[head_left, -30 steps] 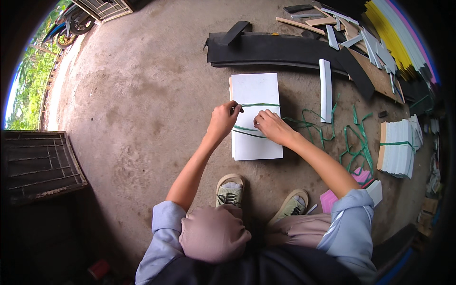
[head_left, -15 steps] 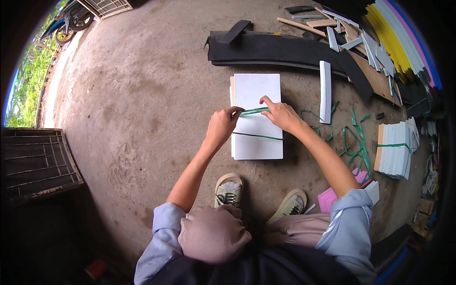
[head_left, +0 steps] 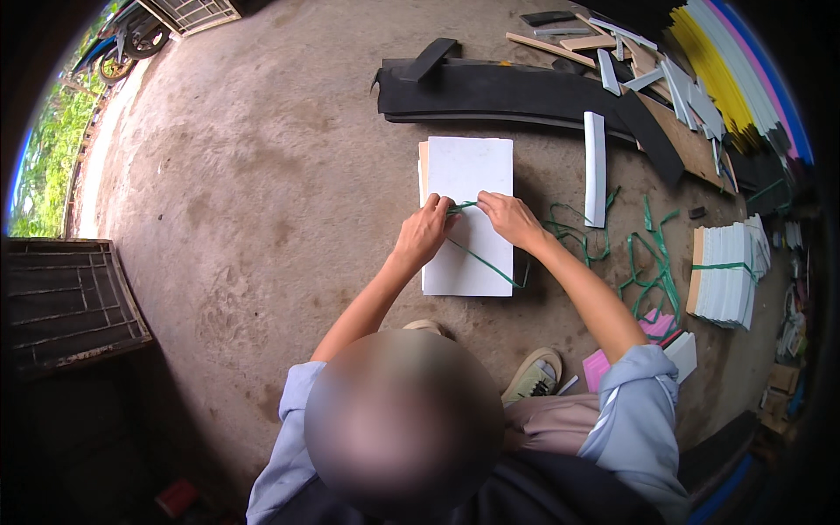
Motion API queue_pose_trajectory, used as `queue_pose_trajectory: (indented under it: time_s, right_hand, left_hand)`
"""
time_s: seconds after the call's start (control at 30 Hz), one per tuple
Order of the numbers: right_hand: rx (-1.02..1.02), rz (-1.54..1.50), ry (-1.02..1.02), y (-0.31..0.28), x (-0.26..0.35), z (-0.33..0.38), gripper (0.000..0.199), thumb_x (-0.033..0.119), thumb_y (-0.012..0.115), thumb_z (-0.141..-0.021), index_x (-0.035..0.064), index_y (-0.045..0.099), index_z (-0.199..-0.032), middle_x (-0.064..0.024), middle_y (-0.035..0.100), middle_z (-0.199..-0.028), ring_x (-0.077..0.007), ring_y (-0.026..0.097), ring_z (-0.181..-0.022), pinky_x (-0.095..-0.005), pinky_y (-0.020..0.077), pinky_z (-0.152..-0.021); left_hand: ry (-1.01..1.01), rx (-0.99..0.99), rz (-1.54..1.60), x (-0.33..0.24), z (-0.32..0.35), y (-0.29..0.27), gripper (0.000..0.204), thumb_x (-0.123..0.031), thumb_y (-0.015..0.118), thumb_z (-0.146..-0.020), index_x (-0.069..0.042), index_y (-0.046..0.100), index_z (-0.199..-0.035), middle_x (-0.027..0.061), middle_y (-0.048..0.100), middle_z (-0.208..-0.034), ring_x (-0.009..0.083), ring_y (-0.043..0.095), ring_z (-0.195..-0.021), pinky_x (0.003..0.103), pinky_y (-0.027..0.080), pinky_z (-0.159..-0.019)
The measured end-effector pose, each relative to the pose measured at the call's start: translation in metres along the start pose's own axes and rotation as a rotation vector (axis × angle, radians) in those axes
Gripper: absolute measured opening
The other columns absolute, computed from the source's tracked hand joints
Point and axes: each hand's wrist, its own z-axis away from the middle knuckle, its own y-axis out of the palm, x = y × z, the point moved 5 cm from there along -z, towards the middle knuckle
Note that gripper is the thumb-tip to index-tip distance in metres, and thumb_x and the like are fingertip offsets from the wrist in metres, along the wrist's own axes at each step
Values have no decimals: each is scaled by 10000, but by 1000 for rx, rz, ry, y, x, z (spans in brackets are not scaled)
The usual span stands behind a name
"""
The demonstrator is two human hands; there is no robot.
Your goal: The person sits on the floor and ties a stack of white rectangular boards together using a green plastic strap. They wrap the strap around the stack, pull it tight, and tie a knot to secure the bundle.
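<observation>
A stack of white rectangular sheets (head_left: 470, 171) lies on the concrete floor in front of me, with a tan layer showing along its left edge. Green plastic twine (head_left: 465, 206) runs across its top. My left hand (head_left: 423, 231) pinches the twine near the stack's left edge. On the other side my right hand (head_left: 510, 219) grips it with bent fingers, and a short stretch shows between the two hands. Another strand of the twine slants over the lower part of the stack to its right edge. The fingers partly cover where the strands meet.
Loose green twine (head_left: 652, 262) lies tangled to the right, beside a white strip (head_left: 595, 171). A tied bundle of pale sheets (head_left: 724, 271) stands farther right. Long black sheets (head_left: 507, 94) and a heap of offcuts (head_left: 678, 96) lie beyond. Pink pieces (head_left: 598, 367) sit near my right arm.
My hands have drawn closer together, shortening the stretch of twine between them. The lower strand, nearly level before, now slants. My right fingers have closed more.
</observation>
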Motion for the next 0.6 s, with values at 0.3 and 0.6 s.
queue_pose_trajectory:
  time_s: [0.3,0.6]
  right_hand:
    - [-108,-114,32,-3,1,-5,184,195,423,-877,23,487,-866,-197,562,-781,-391,541,-739,-439,427,-619]
    - [-176,-391,451,1,20,-6,258,242,413,-860,9,511,-806,-222,553,-706,-406,542,-717,-442,408,-618]
  left_hand:
    - [-206,-156,267,8,-10,6,226,-231,515,-836,-6,522,-820,172,563,-770,339,550,-661,403,420,-599]
    - [41,21,121,17,-53,-29,238,-219,531,-779,-4,551,-879,150,513,-825,301,551,-766,375,438,-684]
